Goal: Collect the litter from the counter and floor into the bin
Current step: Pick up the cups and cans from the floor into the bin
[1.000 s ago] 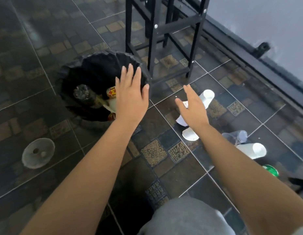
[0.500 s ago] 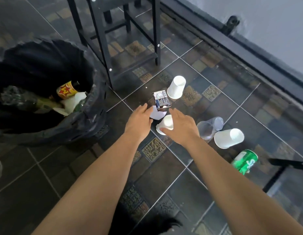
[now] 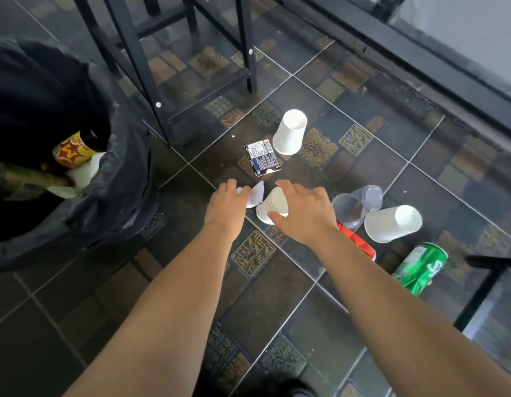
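Observation:
My right hand (image 3: pixel 304 212) is low over the tiled floor, its fingers and thumb closed around a small white paper cup (image 3: pixel 272 206) lying on its side. Just left of it, my left hand (image 3: pixel 227 204) has its fingers curled onto a crumpled white paper (image 3: pixel 256 193). The bin (image 3: pixel 119 181), lined with a black bag, stands at the left with a bottle and white scraps inside. More litter lies around: a dark snack wrapper (image 3: pixel 262 160), a white cup (image 3: pixel 290 133), a clear plastic cup (image 3: pixel 354 204), another white cup (image 3: pixel 391 223), a red can (image 3: pixel 358 243) and a green can (image 3: pixel 420 267).
A black metal stool frame (image 3: pixel 151 81) stands behind the litter, close to the bin. Another black leg (image 3: pixel 483 282) comes in at the right edge. A dark rail (image 3: pixel 420 61) runs along the wall at the top right.
My left hand left the bin and came down beside the right one. Both hands dropped to the floor litter and closed, the right on the small cup, the left on the paper.

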The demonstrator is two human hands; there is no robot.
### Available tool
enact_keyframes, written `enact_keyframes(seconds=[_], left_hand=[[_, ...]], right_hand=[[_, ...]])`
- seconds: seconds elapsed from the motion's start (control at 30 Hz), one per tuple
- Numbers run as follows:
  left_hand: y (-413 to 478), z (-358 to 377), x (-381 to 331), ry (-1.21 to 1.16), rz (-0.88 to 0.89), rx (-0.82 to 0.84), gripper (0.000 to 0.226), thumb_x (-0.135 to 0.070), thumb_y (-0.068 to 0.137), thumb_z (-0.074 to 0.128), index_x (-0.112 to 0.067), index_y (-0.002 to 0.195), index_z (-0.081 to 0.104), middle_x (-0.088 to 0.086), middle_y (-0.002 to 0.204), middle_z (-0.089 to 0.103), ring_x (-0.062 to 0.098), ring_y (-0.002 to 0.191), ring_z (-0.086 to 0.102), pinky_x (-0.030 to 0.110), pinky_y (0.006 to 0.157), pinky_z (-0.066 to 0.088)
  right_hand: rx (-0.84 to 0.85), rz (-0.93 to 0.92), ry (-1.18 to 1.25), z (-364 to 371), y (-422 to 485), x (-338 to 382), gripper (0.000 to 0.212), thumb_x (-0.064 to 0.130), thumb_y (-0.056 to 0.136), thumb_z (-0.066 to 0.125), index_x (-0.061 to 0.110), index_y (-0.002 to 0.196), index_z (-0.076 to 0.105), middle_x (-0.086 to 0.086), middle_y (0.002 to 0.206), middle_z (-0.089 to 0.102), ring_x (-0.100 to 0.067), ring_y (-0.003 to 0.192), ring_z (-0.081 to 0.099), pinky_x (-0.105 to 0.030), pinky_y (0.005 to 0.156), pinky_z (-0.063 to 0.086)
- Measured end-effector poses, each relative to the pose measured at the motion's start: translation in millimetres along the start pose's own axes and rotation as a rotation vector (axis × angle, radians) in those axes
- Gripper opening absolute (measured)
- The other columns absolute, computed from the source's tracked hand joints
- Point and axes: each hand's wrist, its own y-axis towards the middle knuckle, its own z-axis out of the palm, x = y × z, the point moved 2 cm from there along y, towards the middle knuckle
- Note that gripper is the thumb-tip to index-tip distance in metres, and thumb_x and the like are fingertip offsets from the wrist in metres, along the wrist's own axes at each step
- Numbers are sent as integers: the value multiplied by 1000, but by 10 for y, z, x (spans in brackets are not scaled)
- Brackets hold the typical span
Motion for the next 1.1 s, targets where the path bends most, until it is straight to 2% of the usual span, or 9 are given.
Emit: enact_keyframes(seconds=[0.13, 0.37, 0.47, 0.57, 0.73, 0.83, 0.9, 1.0, 1.1], left_hand=[[-111, 6, 53, -80, -27, -23, 55, -6, 88, 66, -13, 137, 42, 12, 141, 41, 25, 123, 47, 31, 95, 47], [-450, -87, 251, -262, -150, -178, 28, -19, 97, 55, -8, 122, 48, 10, 117, 60, 23, 103, 58, 29, 80, 50], [-549, -397, 306, -439, -155, -342, 14, -22, 98, 50, -9, 104, 49, 9, 102, 61, 25, 90, 59, 29, 68, 40], [-682, -856, 323, -599, -137, -516, 15, -19, 98, 49, -15, 88, 37, 2, 86, 52, 22, 75, 50, 26, 62, 29], [-906, -1511, 457, -672, -132, -802, 16, -17, 95, 55, -14, 90, 40, 3, 86, 52, 21, 78, 53, 33, 63, 44], [-1055, -1828, 668, -653, -170, -948, 15, -19, 96, 56, -13, 92, 42, 1, 88, 55, 17, 78, 57, 32, 64, 51], [-1175, -1985, 887, -617, -242, -1021, 16, -18, 95, 56, -15, 92, 41, -1, 90, 56, 14, 78, 55, 26, 64, 48], [-1321, -2020, 1327, -563, -417, -1023, 12, -18, 96, 55, -14, 96, 43, -1, 90, 55, 18, 81, 57, 31, 67, 49], [-1434, -1811, 1745, -473, -615, -854, 11, -16, 96, 52, -12, 102, 42, 5, 91, 57, 27, 83, 57, 39, 64, 46]], right_hand=[[-9, -6, 5, -53, -58, 50, 62, 53, 87, 55, 24, 139, 38, -1, 125, 61, -24, 111, 59, -38, 96, 31], [-78, 1, 80, -250, -166, 139, 64, 47, 88, 57, 24, 143, 37, -3, 134, 55, -26, 117, 55, -39, 102, 29], [-151, 5, 126, -365, -173, 183, 67, 44, 89, 57, 23, 148, 34, -5, 140, 49, -27, 122, 51, -41, 105, 29], [-303, 14, 214, -548, -149, 287, 70, 43, 88, 60, 24, 149, 33, -4, 138, 50, -27, 121, 52, -42, 102, 31], [-554, -4, 402, -982, -58, 684, 72, 40, 87, 62, 18, 149, 34, -4, 135, 52, -24, 121, 51, -44, 101, 31], [-711, -45, 551, -1262, 17, 1004, 67, 40, 87, 62, 15, 145, 39, -2, 136, 51, -15, 122, 46, -34, 95, 27], [-788, -87, 640, -1436, 53, 1244, 65, 38, 88, 63, 13, 144, 41, -2, 138, 49, -13, 124, 43, -30, 94, 25], [-821, -170, 765, -1628, 102, 1626, 63, 34, 88, 64, 12, 142, 40, -2, 140, 46, -18, 129, 44, -38, 103, 33], [-715, -295, 771, -1661, 164, 2018, 63, 34, 88, 65, 14, 142, 40, -2, 143, 44, -19, 129, 45, -47, 103, 41]])
